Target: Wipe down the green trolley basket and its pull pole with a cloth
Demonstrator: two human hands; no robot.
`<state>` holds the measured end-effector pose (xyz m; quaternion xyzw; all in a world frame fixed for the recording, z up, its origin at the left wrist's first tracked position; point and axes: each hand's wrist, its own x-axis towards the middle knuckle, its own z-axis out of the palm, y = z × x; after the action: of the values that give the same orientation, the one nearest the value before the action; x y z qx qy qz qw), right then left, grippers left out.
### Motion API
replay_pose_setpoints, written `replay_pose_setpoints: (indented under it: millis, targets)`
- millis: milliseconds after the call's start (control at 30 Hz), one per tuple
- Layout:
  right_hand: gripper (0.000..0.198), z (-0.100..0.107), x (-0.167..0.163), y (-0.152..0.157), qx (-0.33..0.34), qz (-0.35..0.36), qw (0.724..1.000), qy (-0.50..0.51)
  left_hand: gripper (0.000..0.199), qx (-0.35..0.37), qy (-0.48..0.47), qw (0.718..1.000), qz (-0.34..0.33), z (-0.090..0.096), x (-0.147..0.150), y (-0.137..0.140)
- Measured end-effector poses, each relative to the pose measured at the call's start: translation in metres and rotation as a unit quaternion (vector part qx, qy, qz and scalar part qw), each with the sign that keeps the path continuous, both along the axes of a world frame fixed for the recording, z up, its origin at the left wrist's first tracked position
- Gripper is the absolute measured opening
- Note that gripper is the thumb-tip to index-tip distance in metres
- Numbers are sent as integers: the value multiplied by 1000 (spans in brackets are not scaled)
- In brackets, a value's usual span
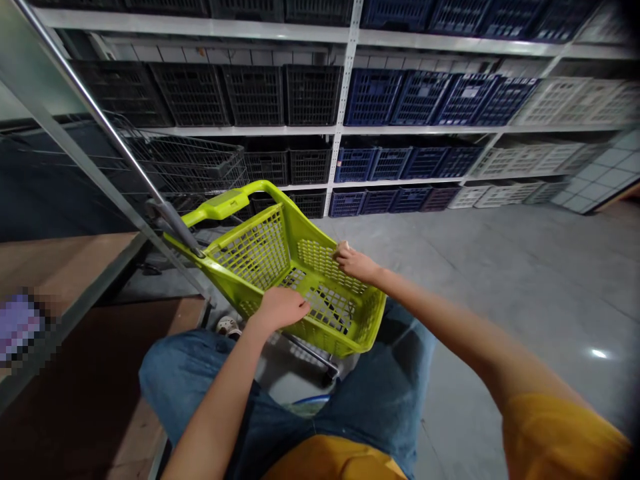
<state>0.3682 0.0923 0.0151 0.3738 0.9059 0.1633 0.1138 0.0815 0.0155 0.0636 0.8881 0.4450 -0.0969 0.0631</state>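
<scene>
A lime-green plastic shopping cart [320, 233] with latticed walls stands right in front of my knees, its handle at the far left. Nothing lies in its basket. My left hand [283, 308] is closed over the near rim of the basket, its fingers mostly hidden from above. At the far rim, my right hand [357, 263] is closed with bent fingers. A small whitish piece [344, 247] shows at its fingertips, too small to make out clearly.
Metal shelving [210, 27] at the back carries rows of black crates [253, 93], blue crates [375, 97] and white crates [550, 100]. A wire cart [195, 163] stands behind the green one. At left is a brown-shelved rack [100, 280] with metal posts. Grey floor [525, 280] lies right.
</scene>
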Motion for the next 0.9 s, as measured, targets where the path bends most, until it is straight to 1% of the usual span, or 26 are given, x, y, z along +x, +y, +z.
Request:
replay_pose_setpoints:
  millis: [67,167,267,367,433,467,600,667,733,800,833,900]
  targets:
    - [19,-13,7,-18,-54,-17,998,-34,55,-6,-2,1000,-3,1,-2,-1]
    - [18,-29,8,-39,-136,-65,985,-84,55,-17,-1,1000,-4,3,-4,-4]
    - [15,-38,-1,-48,-157,-95,977,-108,54,-18,0,1000,-2,6,-5,-7]
    - [9,-34,-12,-41,-169,-86,974,-121,55,-11,-6,1000,-10,6,-6,-9]
    - [10,-23,-19,-28,-168,-52,977,-119,54,-4,-11,1000,-15,5,-7,-9]
    - [12,-16,-23,-19,-155,-30,981,-112,54,-3,-14,1000,-17,5,-7,-9]
    - [20,18,-44,28,-57,42,995,-64,52,1,-24,999,-23,1,-7,-9]
    - [21,33,-61,55,-8,53,998,-40,51,9,-26,999,-24,-1,-8,-9]
    - [23,43,-79,82,38,58,998,-12,50,13,-27,999,-19,-2,-9,-11]
    - [24,43,-98,106,70,60,996,12,50,6,-28,1000,-11,-2,-11,-12]
    - [24,38,-107,116,77,59,995,20,50,-1,-28,1000,-8,-2,-12,-13]
    - [25,20,-120,131,70,49,996,27,50,-12,-29,999,-5,0,-13,-13]
